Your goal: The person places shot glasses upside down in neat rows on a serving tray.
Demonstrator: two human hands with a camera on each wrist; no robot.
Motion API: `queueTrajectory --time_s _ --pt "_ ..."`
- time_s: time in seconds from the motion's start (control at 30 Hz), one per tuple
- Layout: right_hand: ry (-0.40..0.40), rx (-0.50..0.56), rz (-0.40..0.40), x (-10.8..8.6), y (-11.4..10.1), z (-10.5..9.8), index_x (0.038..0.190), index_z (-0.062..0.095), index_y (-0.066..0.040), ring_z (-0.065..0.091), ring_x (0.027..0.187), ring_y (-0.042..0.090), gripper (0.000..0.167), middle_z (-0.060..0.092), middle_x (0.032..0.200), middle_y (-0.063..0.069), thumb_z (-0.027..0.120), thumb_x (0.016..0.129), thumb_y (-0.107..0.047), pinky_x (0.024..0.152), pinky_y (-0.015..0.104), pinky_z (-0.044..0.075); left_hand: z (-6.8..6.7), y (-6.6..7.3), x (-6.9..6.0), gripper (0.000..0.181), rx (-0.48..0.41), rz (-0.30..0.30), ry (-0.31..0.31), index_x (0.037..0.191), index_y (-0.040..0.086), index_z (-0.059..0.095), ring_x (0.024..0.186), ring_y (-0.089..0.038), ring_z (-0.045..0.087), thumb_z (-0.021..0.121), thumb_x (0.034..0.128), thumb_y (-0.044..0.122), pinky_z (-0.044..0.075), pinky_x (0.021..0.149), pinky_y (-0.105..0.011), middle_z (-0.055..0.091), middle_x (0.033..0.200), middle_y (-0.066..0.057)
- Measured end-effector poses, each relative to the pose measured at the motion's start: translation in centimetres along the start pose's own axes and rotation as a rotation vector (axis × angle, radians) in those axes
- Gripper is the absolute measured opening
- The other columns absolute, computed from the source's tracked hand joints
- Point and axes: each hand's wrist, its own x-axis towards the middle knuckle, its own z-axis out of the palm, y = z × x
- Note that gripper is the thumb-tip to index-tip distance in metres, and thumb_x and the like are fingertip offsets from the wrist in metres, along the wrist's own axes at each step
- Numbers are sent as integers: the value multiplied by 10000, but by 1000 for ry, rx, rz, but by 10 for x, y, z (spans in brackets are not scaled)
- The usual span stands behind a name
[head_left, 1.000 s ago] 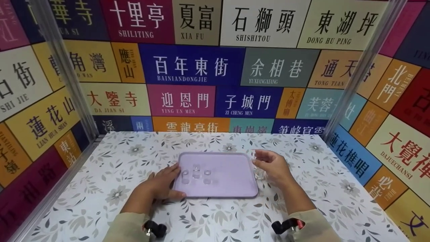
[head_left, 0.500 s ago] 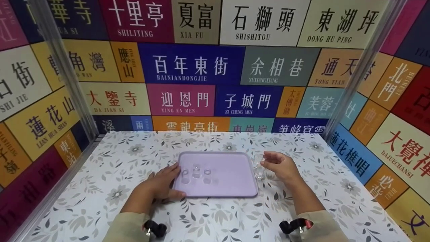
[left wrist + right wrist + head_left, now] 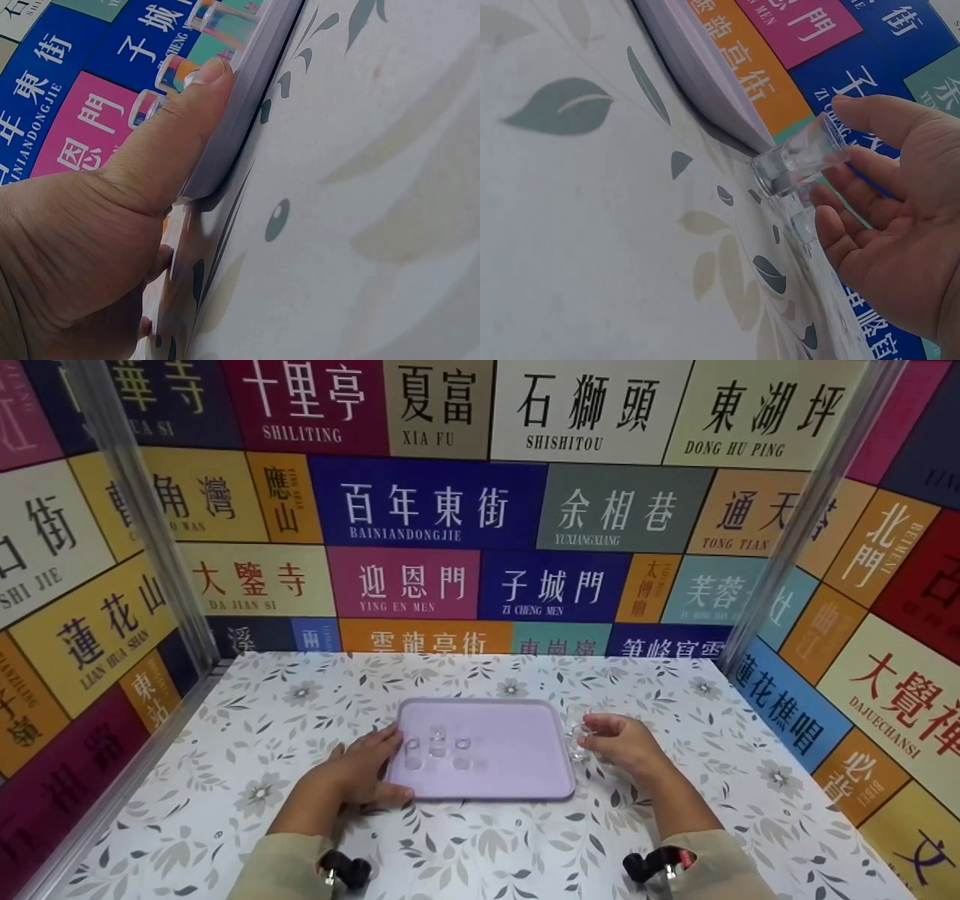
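Note:
A lilac tray (image 3: 517,780) lies on the table with three small clear shot glasses on its left half, one of them the front-left shot glass (image 3: 413,754). My left hand (image 3: 360,769) rests against the tray's left end. Its thumb lies straight along the rim in the left wrist view. Just right of the tray, my right hand (image 3: 626,746) pinches the top of another shot glass (image 3: 799,159) between thumb and forefinger; the remaining fingers are loosely bent. Behind it, partly hidden by the fingers, one more clear glass (image 3: 804,223) shows in the right wrist view.
The table (image 3: 480,847) has a white cloth with a leaf pattern. Walls of coloured signs (image 3: 427,502) close off the back and both sides. Clear upright corner posts (image 3: 780,525) stand at the back left and back right.
My right hand has drawn back from the farther glass, then come down and forward onto the nearer shot glass beside the tray. The left hand and tray have stayed in place.

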Motion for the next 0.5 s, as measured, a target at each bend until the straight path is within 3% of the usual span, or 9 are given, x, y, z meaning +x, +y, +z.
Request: queueTrajectory --time_s 0.17,0.33,0.5 --pt "-12 -30 -5 2 6 2 1473 635 -45 678 1110 151 651 697 1417 170 873 898 -236 850 297 597 -1 1 -2 1212 6 8 7 1721 289 249 1700 -350 109 809 764 780 23 1334 -731 103 1831 81" --pt "-2 -138 26 3 11 4 1383 718 -107 692 1151 180 581 747 1325 111 907 866 -292 916 270 574 -1 2 -3 1207 0 9 9 1720 284 254 1698 -358 110 804 768 781 18 1332 -733 108 1830 78" --pt "-3 -213 5 6 19 5 1320 754 -99 674 996 162 526 762 1112 68 919 848 -261 847 259 552 -2 3 -4 1201 -11 6 1 1721 283 251 1700 -363 95 805 774 773 1 1334 -728 99 1831 79"
